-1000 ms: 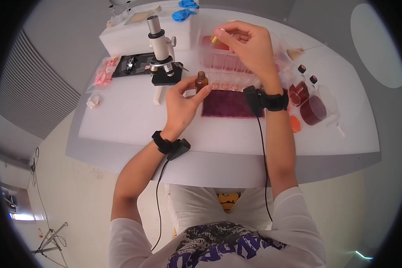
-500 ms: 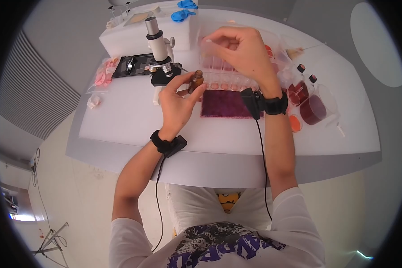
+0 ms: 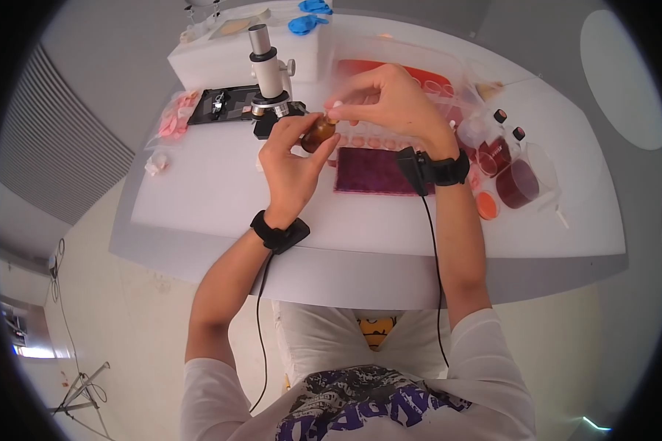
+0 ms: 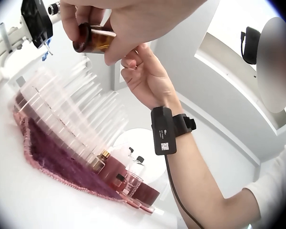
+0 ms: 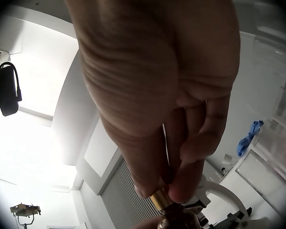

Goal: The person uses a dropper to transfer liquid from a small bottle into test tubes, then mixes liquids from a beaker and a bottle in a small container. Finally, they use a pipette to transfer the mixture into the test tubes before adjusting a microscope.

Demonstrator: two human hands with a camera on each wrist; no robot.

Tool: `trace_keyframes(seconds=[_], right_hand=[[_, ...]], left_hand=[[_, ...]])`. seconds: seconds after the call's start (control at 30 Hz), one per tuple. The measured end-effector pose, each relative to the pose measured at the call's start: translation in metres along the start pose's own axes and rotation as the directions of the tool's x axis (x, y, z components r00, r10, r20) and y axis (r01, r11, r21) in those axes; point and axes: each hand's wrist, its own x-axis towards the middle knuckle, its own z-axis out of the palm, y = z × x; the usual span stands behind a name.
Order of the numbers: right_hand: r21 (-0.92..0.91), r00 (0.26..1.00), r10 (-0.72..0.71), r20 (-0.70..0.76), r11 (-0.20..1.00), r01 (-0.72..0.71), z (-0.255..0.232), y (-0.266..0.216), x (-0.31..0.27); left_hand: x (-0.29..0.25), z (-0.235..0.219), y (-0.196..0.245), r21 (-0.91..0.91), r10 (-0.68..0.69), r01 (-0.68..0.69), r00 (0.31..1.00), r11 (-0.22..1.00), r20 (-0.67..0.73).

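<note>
My left hand (image 3: 290, 169) grips a small amber glass bottle (image 3: 318, 137) between thumb and fingers, above the table and in front of the microscope (image 3: 272, 81). The bottle leans, its neck toward the right hand. With thumb and fingertips my right hand (image 3: 399, 103) pinches a gold-collared dropper cap (image 5: 160, 198) right at the bottle's neck. In the left wrist view the bottle's dark base (image 4: 82, 39) shows, while its neck is hidden behind the left thumb. Below the hands lies a purple cloth (image 3: 375, 173), with a clear rack of tubes (image 3: 371, 140) behind it.
Right of the cloth stand black-capped bottles (image 3: 496, 151), a beaker of dark red liquid (image 3: 517, 184) and an orange-red round piece (image 3: 487, 206). A black slide tray (image 3: 228, 105) and a bag of pink pieces (image 3: 178, 117) lie at left. Blue gloves (image 3: 307, 24) rest on the white box.
My right hand has come left and down from above the tube rack, bringing the dropper cap to the bottle's neck. The left hand has shifted slightly left and tilted the bottle.
</note>
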Motion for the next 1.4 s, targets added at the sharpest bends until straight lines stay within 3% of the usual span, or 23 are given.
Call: trace_keyframes(seconds=[0.17, 0.23, 0.27, 0.33, 0.53, 0.87, 1.03, 1.17, 1.23, 1.27, 1.33, 1.37, 1.4], right_hand=[[-0.036, 1.0, -0.024, 0.014, 0.999, 0.025, -0.003, -0.002, -0.001], [0.009, 0.993, 0.114, 0.043, 0.993, -0.114, -0.004, -0.015, -0.004], [0.009, 0.993, 0.114, 0.043, 0.993, -0.115, -0.004, -0.011, -0.004], [0.02, 0.999, -0.009, 0.042, 1.0, 0.008, -0.004, 0.0, -0.001], [-0.035, 0.999, 0.003, 0.048, 0.999, -0.001, -0.007, 0.004, -0.002], [-0.055, 0.999, -0.028, 0.039, 0.998, 0.03, -0.008, 0.004, -0.002], [-0.179, 0.997, -0.078, 0.029, 0.98, 0.082, -0.008, -0.009, -0.004], [-0.101, 0.997, -0.072, 0.018, 0.992, 0.073, -0.004, -0.006, -0.004], [-0.156, 0.994, -0.112, -0.018, 0.982, 0.108, -0.005, -0.003, -0.004], [-0.156, 0.994, -0.112, -0.018, 0.982, 0.107, -0.005, 0.0, -0.002], [-0.032, 0.981, -0.145, -0.13, 0.989, 0.142, -0.005, 0.004, 0.002], [-0.031, 0.981, -0.144, -0.129, 0.989, 0.141, -0.005, 0.005, 0.002], [-0.014, 0.978, -0.105, -0.182, 0.994, 0.104, -0.007, 0.003, 0.002]], left_hand=[[0.0, 0.0, 0.003, 0.054, 0.054, -0.053, 0.998, 0.997, -0.025], [0.0, -0.001, 0.004, 0.034, 0.051, -0.051, 0.998, 0.998, -0.022], [0.0, -0.001, 0.003, 0.034, 0.051, -0.05, 0.998, 0.998, -0.023], [0.0, -0.001, 0.001, 0.062, 0.102, -0.1, 0.994, 0.993, -0.041], [0.001, -0.001, -0.004, 0.12, 0.21, -0.202, 0.976, 0.972, -0.063], [0.001, -0.001, -0.001, 0.099, 0.192, -0.185, 0.979, 0.978, -0.071], [0.002, -0.001, -0.002, 0.089, 0.176, -0.17, 0.982, 0.981, -0.069], [0.002, -0.003, 0.003, 0.095, 0.176, -0.171, 0.983, 0.981, -0.049], [0.0, -0.001, 0.008, -0.024, 0.006, -0.005, 1.0, 1.0, 0.028], [0.0, 0.002, 0.009, -0.024, 0.005, -0.005, 1.0, 1.0, 0.029], [-0.002, 0.005, 0.009, -0.174, -0.18, 0.201, 0.975, 0.964, 0.13], [-0.002, 0.005, 0.006, -0.173, -0.181, 0.202, 0.975, 0.964, 0.13], [-0.002, 0.006, 0.003, -0.228, -0.26, 0.303, 0.945, 0.925, 0.2]])
